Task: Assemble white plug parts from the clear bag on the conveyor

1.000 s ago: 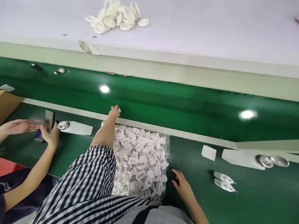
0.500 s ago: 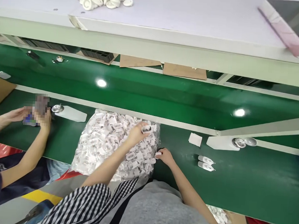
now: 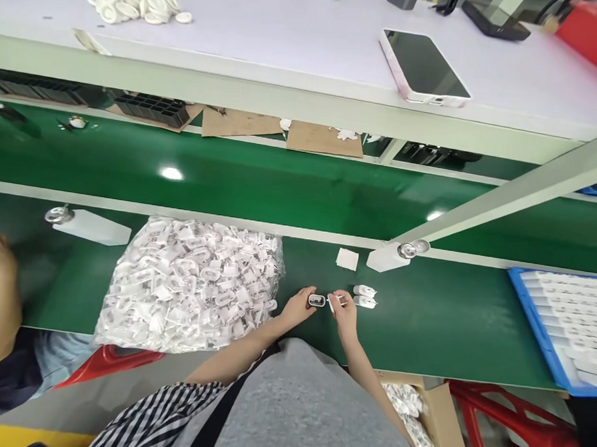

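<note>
Pinching charger shell [image 3: 317, 300], L hand [image 3: 298, 308] (R hand [image 3: 344, 314] alongside).

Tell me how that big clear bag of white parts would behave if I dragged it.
The bag would probably sag and shift, since its thin film slumps over loose parts. It looks heavy, being full. The film may slide easily on the smooth green bench.

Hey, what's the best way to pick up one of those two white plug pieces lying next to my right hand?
Pinch a white plug piece across its long sides, coming from above. Both lie flat on the green table, side by side, so take the nearer one, beside the right hand.
</note>
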Available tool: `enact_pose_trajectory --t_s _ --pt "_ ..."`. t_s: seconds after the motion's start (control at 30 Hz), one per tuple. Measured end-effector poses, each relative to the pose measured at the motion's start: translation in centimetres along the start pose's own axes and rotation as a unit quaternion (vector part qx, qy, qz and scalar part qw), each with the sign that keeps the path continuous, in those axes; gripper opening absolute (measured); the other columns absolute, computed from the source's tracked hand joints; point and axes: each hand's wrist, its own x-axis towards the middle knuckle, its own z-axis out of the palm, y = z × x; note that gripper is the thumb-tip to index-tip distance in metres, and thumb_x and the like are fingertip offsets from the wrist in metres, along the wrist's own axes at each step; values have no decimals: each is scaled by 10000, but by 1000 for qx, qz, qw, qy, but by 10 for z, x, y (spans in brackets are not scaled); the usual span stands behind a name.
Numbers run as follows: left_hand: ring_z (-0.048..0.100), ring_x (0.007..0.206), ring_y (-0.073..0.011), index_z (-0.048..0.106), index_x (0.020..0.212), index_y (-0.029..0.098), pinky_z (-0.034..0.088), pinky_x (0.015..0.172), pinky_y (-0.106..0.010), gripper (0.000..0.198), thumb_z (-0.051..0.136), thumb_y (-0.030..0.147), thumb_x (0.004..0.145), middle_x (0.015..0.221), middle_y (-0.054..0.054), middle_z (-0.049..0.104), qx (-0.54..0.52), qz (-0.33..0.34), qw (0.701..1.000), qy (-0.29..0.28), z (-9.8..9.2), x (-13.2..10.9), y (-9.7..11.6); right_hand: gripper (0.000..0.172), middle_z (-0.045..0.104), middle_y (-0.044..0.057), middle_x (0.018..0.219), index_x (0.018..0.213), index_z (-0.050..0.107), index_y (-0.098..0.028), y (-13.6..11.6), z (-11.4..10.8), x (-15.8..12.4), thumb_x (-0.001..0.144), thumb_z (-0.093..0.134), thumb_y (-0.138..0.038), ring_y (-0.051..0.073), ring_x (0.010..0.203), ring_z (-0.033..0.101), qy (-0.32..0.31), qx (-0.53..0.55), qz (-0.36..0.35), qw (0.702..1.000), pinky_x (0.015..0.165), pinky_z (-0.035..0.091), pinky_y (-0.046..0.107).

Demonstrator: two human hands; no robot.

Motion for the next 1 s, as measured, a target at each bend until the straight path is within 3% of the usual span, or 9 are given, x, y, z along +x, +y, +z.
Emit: enact_pose_trajectory --t_s 0.1,0.17,0.3,0.37,0.53,0.67,0.8,1.0 --pt "515 774 -125 384 1075 189 428 707 -247 492 553 220 614 1101 -40 423 13 38 999 -1 -2 -7 7 290 430 -34 539 692 452 -174 -1 4 -4 577 521 -431 94 443 395 13 -37 -31 999 409 335 212" --pt "514 769 -123 436 1028 182 421 713 -237 392 520 233 649 1028 -31 473 34 62 998 0 -5 -10 10 304 463 -23 564 735 452 -174 -4 5 -6 575 523 -423 113 475 437 -6 -61 -35 998 441 370 229" --pt "487 855 -133 495 973 191 395 756 -229 258 413 234 733 980 -27 512 83 91 992 7 -14 -8 11 350 462 -43 545 836 436 -184 -9 -1 -6 555 538 -366 121 464 465 -166 -57 -32 984 427 382 228" --pt "454 926 -150 493 988 199 378 790 -240 269 406 215 734 1017 -28 498 113 97 989 0 -18 -5 9 291 465 -48 523 825 447 -187 -9 -6 -3 586 504 -343 122 458 477 -203 -78 -40 975 438 385 228" --pt "483 882 -165 435 1063 135 390 778 -257 400 466 145 664 1036 -73 469 132 4 991 -11 -24 0 1 166 495 -35 511 747 501 -186 0 -11 5 655 450 -314 130 480 500 -152 -207 -102 961 534 405 254" --pt "520 744 -125 439 1047 165 411 729 -239 398 505 198 656 1042 -50 460 109 43 992 -48 -21 -1 -1 165 540 -10 593 782 534 -195 8 -6 5 685 439 -289 148 559 527 -142 -289 -151 935 565 413 257" --pt "513 800 -136 490 969 178 402 732 -235 267 443 203 707 992 -41 487 128 55 990 -32 -14 -2 0 194 561 10 682 853 535 -191 11 -4 6 703 434 -262 155 614 537 -155 -332 -166 916 582 417 259" --pt "512 816 -137 502 938 177 403 730 -228 238 426 197 713 971 -39 495 153 38 987 -19 -10 -1 3 301 552 30 756 988 498 -176 7 -8 12 691 485 -218 162 668 536 -190 -426 -180 866 604 418 259"
